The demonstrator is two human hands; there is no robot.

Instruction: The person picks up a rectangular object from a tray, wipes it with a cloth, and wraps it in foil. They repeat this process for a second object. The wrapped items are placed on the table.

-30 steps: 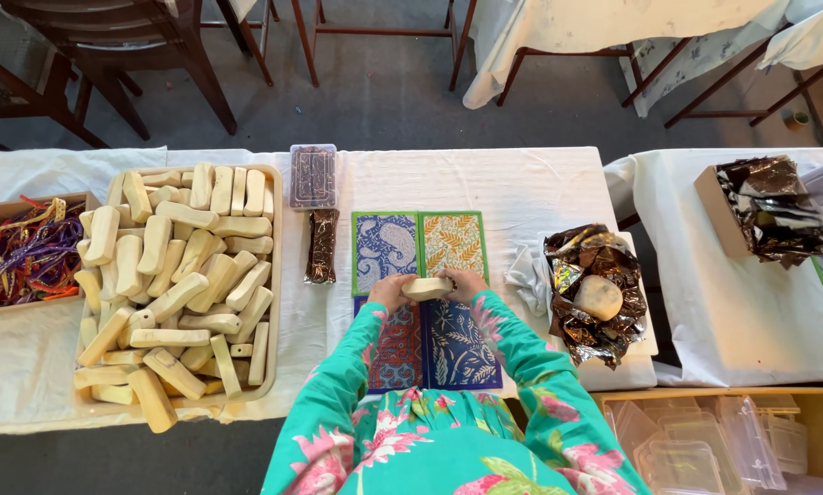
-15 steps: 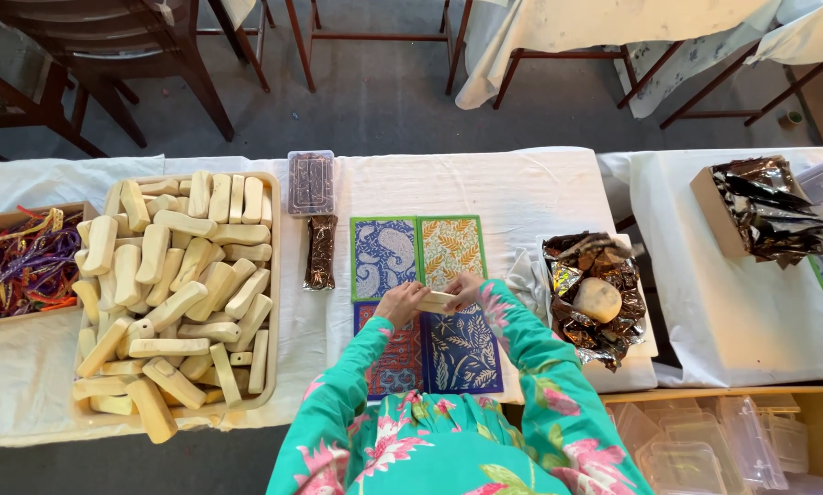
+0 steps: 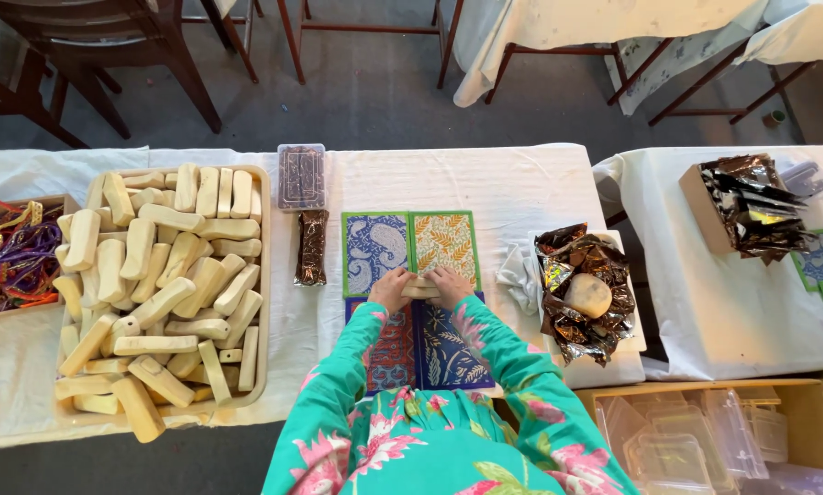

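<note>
Matt pale bars (image 3: 159, 293), crinkled glossy foil (image 3: 572, 280), white cloth table cover (image 3: 512, 188).

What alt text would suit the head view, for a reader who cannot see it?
Both hands, left hand and right hand, grip one pale bar over four patterned papers on a white-clothed table. A tray of similar bars sits to the left, crumpled foil wrappers to the right.

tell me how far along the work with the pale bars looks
Done: one dark brown wrapped bar lies beside the clear plastic lidded box. In hand: left hand and right hand press one pale tan bar on the patterned cards. Left: a wooden tray heaped with unwrapped bars.
</note>
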